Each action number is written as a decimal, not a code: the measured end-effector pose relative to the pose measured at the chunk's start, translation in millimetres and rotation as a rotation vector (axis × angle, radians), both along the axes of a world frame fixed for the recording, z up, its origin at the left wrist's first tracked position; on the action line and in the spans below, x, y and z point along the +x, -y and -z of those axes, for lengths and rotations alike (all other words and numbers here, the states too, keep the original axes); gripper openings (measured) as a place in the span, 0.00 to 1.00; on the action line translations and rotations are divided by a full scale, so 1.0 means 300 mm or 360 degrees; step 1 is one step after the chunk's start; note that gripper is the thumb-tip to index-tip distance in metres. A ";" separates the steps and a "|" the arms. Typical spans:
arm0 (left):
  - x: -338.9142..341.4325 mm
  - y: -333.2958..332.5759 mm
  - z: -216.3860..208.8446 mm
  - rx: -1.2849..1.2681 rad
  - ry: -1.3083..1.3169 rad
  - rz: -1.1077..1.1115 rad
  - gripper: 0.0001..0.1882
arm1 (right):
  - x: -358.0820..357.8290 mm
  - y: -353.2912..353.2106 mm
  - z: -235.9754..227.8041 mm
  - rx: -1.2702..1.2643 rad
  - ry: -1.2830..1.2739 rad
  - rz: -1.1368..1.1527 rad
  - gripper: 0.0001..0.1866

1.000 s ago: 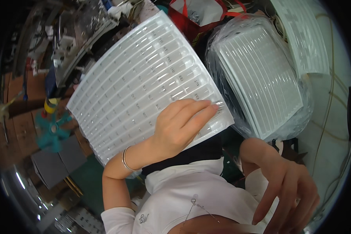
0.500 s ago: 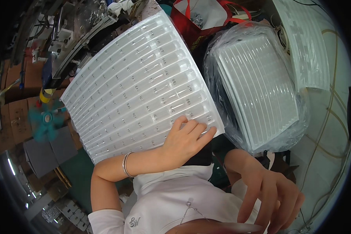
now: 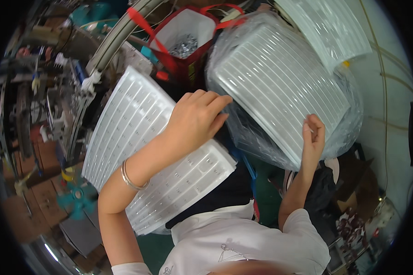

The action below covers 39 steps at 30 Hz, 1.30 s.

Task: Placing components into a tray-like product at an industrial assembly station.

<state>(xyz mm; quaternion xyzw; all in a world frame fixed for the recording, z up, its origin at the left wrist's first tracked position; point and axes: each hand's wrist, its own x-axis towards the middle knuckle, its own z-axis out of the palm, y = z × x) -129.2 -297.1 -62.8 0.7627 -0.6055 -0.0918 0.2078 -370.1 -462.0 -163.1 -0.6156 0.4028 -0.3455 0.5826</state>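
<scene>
A white ribbed plastic tray (image 3: 128, 119) with rows of small dark-marked pieces in its grooves slants across the left and middle. My left hand (image 3: 195, 114), a bracelet on its wrist, hovers over that tray's right edge. Its fingers bend toward the right, thumb apart, with nothing visible between them. To the right, a stack of similar ribbed trays (image 3: 284, 87) sits in clear plastic wrapping. Over its near right edge is my right hand (image 3: 314, 140), fingers curled together in a pinch. A small pale bit shows at its fingertips, too small to name.
Beyond the trays stands a red bag (image 3: 183, 64) with shiny small pieces inside. Another ribbed sheet (image 3: 328, 32) leans at the far right by a pale wall. Machinery (image 3: 69, 96), a teal fan (image 3: 78, 197) and cardboard boxes (image 3: 46, 201) are on the left.
My left hand has lifted from the marked tray and moved farther away. My right hand has gone from near my chest to the wrapped stack. The view has shifted, and the marked tray appears lower.
</scene>
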 end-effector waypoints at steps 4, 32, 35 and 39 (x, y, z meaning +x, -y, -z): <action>0.063 0.149 0.159 0.0549 0.0089 0.0183 0.19 | -0.230 0.188 0.202 -0.0284 -0.0686 0.0492 0.23; 0.363 0.357 0.593 0.1104 -0.0403 -0.1074 0.30 | -0.417 0.700 0.433 0.0288 -0.0989 0.0738 0.34; 0.368 0.355 0.594 0.1126 -0.0354 -0.1041 0.31 | -0.410 0.666 0.425 -0.0445 -0.1476 0.0583 0.35; 0.377 0.354 0.602 0.1042 -0.0514 -0.1024 0.31 | -0.403 0.674 0.454 -0.0050 -0.1221 0.0610 0.36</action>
